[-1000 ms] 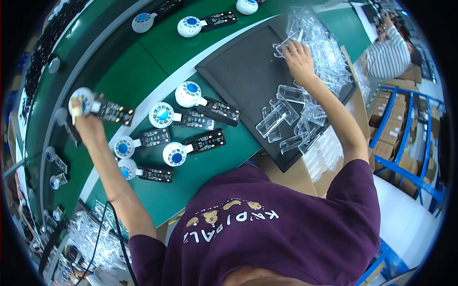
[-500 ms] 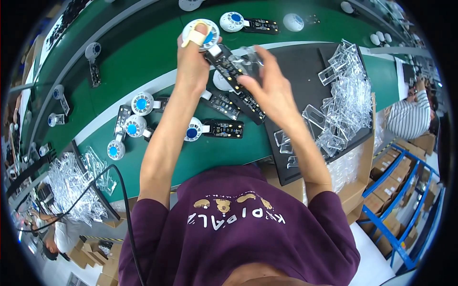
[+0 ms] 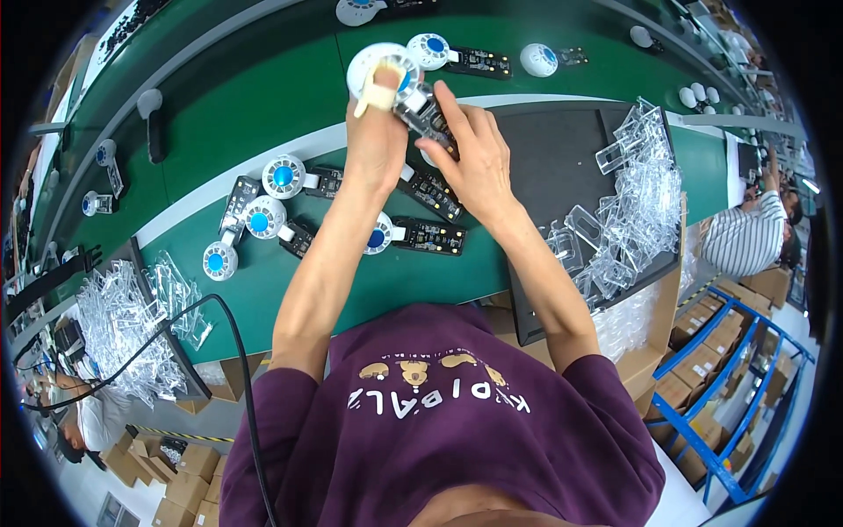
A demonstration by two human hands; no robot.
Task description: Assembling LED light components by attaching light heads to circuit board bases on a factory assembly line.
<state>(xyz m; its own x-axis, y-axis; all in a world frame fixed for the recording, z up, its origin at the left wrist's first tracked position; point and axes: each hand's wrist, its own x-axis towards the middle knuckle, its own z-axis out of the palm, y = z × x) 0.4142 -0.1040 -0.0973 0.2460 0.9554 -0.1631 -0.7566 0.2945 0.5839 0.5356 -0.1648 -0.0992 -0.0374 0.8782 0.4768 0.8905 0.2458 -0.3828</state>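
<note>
Above the green work surface I hold a small fan unit (image 3: 406,79) with a white round head, a blue centre and a black circuit-board handle. My left hand (image 3: 378,145) grips its head, the thumb, wrapped in pale yellow tape, pressing on the front. My right hand (image 3: 474,154) is closed around the board handle, thumb on the near side and fingers along the far side. A clear plastic piece seems to lie on the board, but the fingers partly hide it. Below the hands lie similar units, among them one fan unit (image 3: 379,235) partly behind my left forearm.
A black tray (image 3: 549,145) on the right carries a heap of clear plastic frames (image 3: 645,193). Another pile of clear parts (image 3: 127,329) lies at the left. More fan units (image 3: 430,51) rest on the green belt (image 3: 255,97) beyond. A black cable (image 3: 233,351) hangs at my left.
The held unit has moved slightly right and its head has tilted. My right hand has closed around the board; the clear plastic piece it held out is now mostly hidden.
</note>
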